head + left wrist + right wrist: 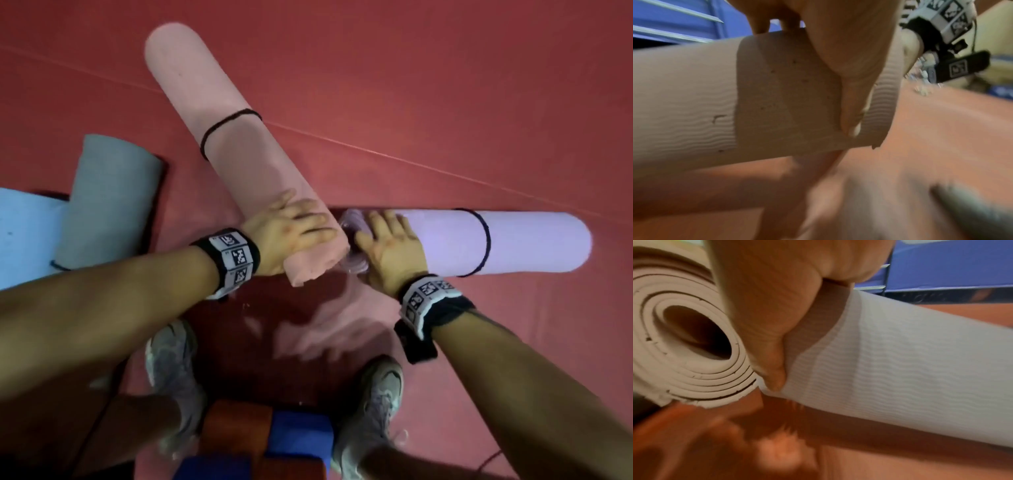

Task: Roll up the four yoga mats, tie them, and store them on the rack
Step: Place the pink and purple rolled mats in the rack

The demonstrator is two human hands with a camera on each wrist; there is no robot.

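A pink rolled mat lies slantwise on the red floor, tied with a black cord. My left hand grips its near end, fingers over the top and thumb pressed on the side of the pink mat. A lilac rolled mat, also bound by a black cord, lies crosswise to the right. My right hand grips its left end, thumb against the lilac mat. The pink mat's spiral end sits just beside it.
A grey rolled mat lies at the left, partly on a flat light-blue mat. My shoes stand below the hands, with blue and orange blocks between them. A blue surface with metal bars shows behind.
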